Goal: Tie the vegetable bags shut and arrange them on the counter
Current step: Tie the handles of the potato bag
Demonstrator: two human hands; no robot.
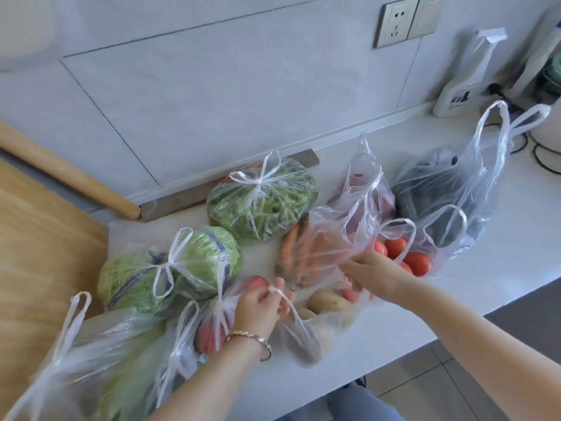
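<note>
Pinching one handle of the potato bag [328, 302] with left hand [261, 302], near the counter [394, 323] front edge. With right hand [376, 275], reaching into plastic beside carrot bag [300, 250]; cannot tell if gripping. Might catch wrong film, knotting two bags together.

Pale grey tiled wall [212, 86] fills upper frame, thin dark joints. Double wall socket [406, 19] upper right. White counter [501, 238] below wall. Wooden board [39, 253] at left edge, rolling pin [66, 174] above it. Grey floor tiles [455, 384] lower right. Soft, even light.
</note>
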